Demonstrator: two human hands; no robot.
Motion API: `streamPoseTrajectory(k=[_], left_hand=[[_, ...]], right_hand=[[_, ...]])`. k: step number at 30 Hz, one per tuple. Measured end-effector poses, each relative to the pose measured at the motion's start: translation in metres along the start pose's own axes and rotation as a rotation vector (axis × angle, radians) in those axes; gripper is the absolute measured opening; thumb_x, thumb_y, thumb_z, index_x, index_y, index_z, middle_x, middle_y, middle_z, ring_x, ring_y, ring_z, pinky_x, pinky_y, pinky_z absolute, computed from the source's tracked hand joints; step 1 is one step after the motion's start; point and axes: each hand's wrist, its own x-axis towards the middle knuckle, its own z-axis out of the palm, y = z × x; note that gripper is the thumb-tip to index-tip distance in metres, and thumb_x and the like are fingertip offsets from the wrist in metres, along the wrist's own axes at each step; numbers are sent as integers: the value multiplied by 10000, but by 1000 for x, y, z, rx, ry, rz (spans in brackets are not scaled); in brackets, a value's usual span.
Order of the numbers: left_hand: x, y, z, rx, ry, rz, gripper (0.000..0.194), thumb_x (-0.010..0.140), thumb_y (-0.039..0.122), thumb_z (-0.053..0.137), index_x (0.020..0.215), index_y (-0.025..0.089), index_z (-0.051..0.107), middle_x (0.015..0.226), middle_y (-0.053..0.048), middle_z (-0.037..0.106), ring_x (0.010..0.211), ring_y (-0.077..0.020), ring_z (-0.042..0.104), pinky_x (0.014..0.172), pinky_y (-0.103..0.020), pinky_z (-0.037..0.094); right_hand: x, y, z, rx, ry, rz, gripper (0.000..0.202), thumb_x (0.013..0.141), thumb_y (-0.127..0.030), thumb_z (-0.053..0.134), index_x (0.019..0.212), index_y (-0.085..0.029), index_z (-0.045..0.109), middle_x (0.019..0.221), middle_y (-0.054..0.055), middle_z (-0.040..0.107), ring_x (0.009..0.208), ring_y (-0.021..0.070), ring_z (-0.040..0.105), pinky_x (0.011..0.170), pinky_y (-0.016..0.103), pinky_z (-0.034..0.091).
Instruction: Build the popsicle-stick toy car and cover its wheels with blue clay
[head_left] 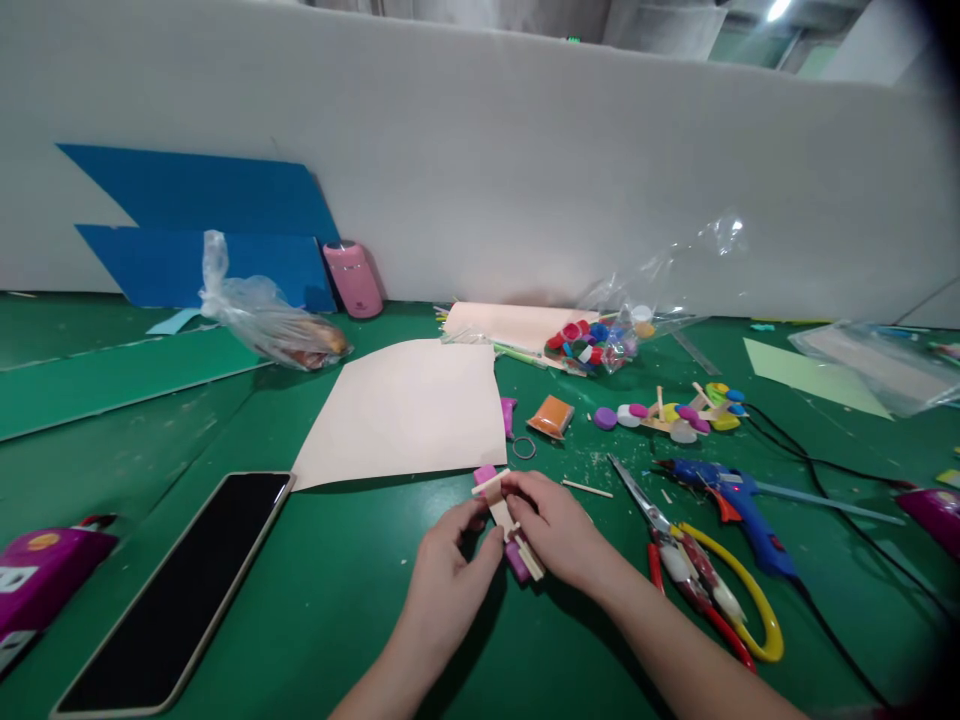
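Note:
A small piece made of wooden sticks and purple-pink parts [499, 507] is held low over the green table, in the middle of the view. My left hand [454, 565] pinches its left side with thumb and fingers. From the right, my right hand [556, 525] grips the same piece, its fingers closed on the upper right edge. Pink shows at the top end and purple at the bottom end. Just beyond the hands lies a pale sheet of paper [412, 410]. A thin loose stick [587, 489] rests right of my right hand.
Scissors [652, 510], pliers with yellow and red handles [739, 590] and a blue glue gun [731, 485] with its cord lie at the right. A phone [180, 590] is at the left. Farther back are bottle caps [581, 345], an orange packet [551, 417] and a pink bottle [352, 280].

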Motion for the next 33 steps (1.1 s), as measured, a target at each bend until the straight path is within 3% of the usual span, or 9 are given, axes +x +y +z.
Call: streamPoseTrajectory(k=[8,17,22,27,30,33], left_hand=[[0,3,8,-315,66,20,277,704,243,592,964,154,624,943,-60,684,868,-206,620,780,-304,482],[0,17,9,-410,47,-12,236,708,245,622,931,170,639,908,-47,688,840,-192,620,735,-270,495],[0,15,10,-452,-4,56,205,701,198,637,905,198,654,908,-11,692,823,-153,624,730,-215,489],[-2,10,10,-433,23,34,229,674,221,660,895,161,649,844,-31,695,755,-164,632,684,-235,503],[-2,7,8,-446,-6,8,231,669,238,662,882,150,644,801,-36,693,710,-167,635,661,-251,507],[0,5,3,-411,-90,38,233,680,240,651,896,151,645,845,-54,680,732,-172,626,674,-265,499]], right_hand=[[-15,-5,2,90,73,-7,365,851,-160,367,1205,-212,442,1099,62,553,1014,162,517,887,309,405],[-38,-8,8,218,205,-85,385,866,-204,392,1248,-242,366,1209,69,489,1028,168,534,855,288,458],[-49,-5,12,262,244,-80,513,856,-197,419,1324,-253,215,1226,71,488,1046,172,536,812,264,490],[-60,-2,15,176,237,-135,574,825,-137,434,1334,-269,204,1249,59,462,1060,179,520,856,279,467],[-64,-2,14,136,233,-164,587,804,-127,451,1324,-269,218,1209,56,493,1048,187,520,856,285,462],[-66,-5,12,125,275,-136,545,797,-151,462,1294,-254,263,1048,52,568,923,187,569,799,291,480]])
